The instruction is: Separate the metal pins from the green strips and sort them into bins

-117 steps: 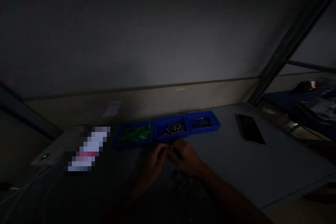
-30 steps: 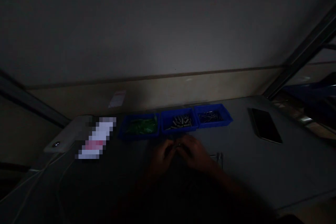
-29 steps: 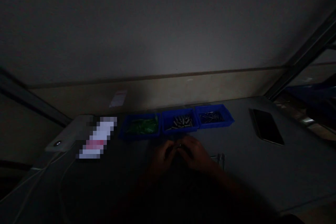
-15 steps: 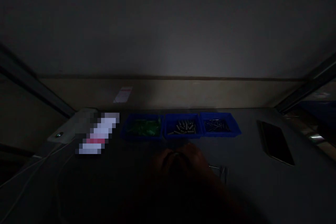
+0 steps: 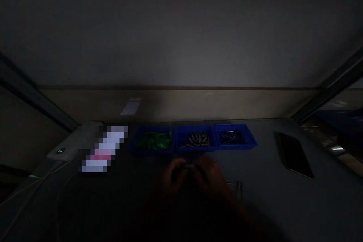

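Observation:
The scene is very dark. My left hand (image 5: pixel 173 176) and my right hand (image 5: pixel 210 176) are close together over the table, just in front of the middle blue bin. Their fingertips meet in a pinch around a small piece I cannot make out. Three blue bins stand in a row behind them: the left bin (image 5: pixel 152 140) holds green parts, the middle bin (image 5: pixel 196 140) holds several small grey cylinders, and the right bin (image 5: pixel 234 137) holds thin dark metal pieces. A small metal item (image 5: pixel 238 187) lies on the table right of my right hand.
A dark phone (image 5: pixel 294 155) lies flat at the right of the grey table (image 5: pixel 269 196). A pale device with a small light (image 5: pixel 66 149) and cables sit at the left, next to a blurred patch. A wall rises behind the bins.
My hands stay together in front of the bins with only small finger movements. The view has swung and levelled, so bins and phone shifted slightly in the picture.

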The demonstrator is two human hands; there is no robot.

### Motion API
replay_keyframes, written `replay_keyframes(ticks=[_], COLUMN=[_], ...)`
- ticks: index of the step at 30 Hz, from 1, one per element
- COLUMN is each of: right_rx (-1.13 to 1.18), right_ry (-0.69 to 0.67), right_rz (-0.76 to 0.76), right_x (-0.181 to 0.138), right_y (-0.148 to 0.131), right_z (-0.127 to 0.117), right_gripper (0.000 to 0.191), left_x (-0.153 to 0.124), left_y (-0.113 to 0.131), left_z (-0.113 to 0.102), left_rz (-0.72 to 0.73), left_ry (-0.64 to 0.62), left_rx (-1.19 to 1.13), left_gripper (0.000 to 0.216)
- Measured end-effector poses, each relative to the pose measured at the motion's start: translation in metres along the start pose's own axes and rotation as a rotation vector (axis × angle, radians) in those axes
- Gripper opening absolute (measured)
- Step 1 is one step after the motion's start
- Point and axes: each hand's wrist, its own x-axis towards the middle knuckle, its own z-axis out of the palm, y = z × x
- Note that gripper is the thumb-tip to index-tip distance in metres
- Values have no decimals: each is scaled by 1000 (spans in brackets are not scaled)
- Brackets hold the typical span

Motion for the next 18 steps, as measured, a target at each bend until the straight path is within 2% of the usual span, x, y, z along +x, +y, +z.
replay_keyframes(ticks=[5, 8, 11, 14, 18], right_rx=[-25, -6, 49, 28, -17], right_ry=[-57, -71, -73, -70, -15], right_rz=[38, 69, 45, -1, -6], right_x=[-2, -3, -4, -3, -3], right_y=[-6, -7, -8, -8, -10], right_z=[-3, -3, 0, 2, 2], right_gripper=[22, 18, 24, 11, 12], left_x=[2, 4, 6, 6, 6], left_y=[3, 7, 6, 5, 6], left_z=[-2, -4, -3, -2, 0], left_rz=[75, 68, 42, 7, -12], left_ry=[-30, -3, 19, 26, 62], left_rx=[8, 25, 39, 62, 73], left_gripper=[22, 25, 30, 34, 36])
